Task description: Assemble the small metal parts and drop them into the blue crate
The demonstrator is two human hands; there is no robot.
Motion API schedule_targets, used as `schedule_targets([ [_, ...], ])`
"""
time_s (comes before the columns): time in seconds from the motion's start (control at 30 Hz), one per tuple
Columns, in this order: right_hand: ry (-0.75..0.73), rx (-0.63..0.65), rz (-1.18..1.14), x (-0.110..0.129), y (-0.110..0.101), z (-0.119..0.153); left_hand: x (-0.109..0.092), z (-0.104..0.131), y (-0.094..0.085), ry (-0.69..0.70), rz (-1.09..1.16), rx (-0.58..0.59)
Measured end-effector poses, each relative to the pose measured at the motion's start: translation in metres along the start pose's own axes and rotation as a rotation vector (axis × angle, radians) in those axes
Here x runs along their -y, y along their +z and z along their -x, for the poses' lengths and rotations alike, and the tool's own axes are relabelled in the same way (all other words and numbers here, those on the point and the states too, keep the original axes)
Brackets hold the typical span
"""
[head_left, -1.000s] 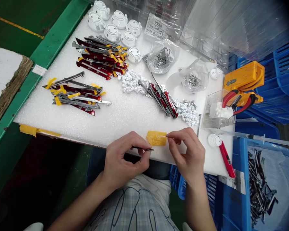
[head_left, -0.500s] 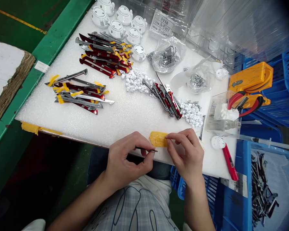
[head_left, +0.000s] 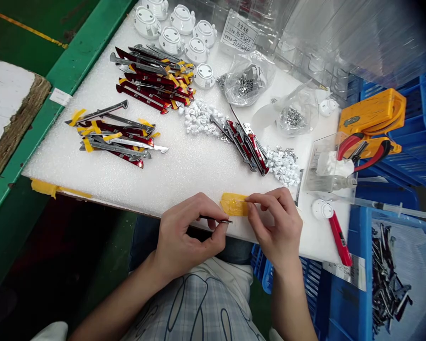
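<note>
My left hand (head_left: 191,234) is closed near the front edge of the white foam board (head_left: 184,175). Thumb and index finger pinch a thin dark metal strip (head_left: 215,219), its tip pointing right and most of its length hidden by the hand. A patch of yellow tape (head_left: 233,204) with a shiny clear blob on it lies just beyond. Over the tape's right end, my right hand (head_left: 277,226) has its thumb and fingers drawn together; whatever they pinch is too small to make out. Red and silver blade-shaped pieces (head_left: 246,147) lie in a pile beyond the tape.
Taped blade-shaped pieces (head_left: 117,135) lie at the left, with small white parts (head_left: 202,116) nearby. White teapot-shaped pieces (head_left: 170,40) stand at the back. Plastic bags (head_left: 248,80) hold small metal parts. At right are a red pen-like tool (head_left: 340,239), pliers (head_left: 372,158) and a blue bin (head_left: 367,284).
My right hand has shifted very slightly to the right over the tape. My left hand keeps the metal strip in almost the same place.
</note>
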State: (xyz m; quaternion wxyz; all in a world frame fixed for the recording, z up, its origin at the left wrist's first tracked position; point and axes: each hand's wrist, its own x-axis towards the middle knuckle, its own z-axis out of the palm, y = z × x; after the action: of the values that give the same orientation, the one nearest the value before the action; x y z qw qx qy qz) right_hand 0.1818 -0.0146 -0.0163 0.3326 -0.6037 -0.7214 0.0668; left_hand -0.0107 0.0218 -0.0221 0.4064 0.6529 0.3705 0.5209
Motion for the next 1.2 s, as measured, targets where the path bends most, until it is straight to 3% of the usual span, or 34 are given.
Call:
schedule_targets([
  [0.9, 0.004, 0.037, -0.064, 0.0015, -0.0001, -0.0022, -0.0010, -0.0002, 0.0009, -0.021, 0.002, 0.007],
  [1.2, 0.166, -0.101, -0.244, -0.0009, -0.0032, 0.0060, -0.0012, -0.0005, 0.0022, -0.037, -0.068, 0.038],
])
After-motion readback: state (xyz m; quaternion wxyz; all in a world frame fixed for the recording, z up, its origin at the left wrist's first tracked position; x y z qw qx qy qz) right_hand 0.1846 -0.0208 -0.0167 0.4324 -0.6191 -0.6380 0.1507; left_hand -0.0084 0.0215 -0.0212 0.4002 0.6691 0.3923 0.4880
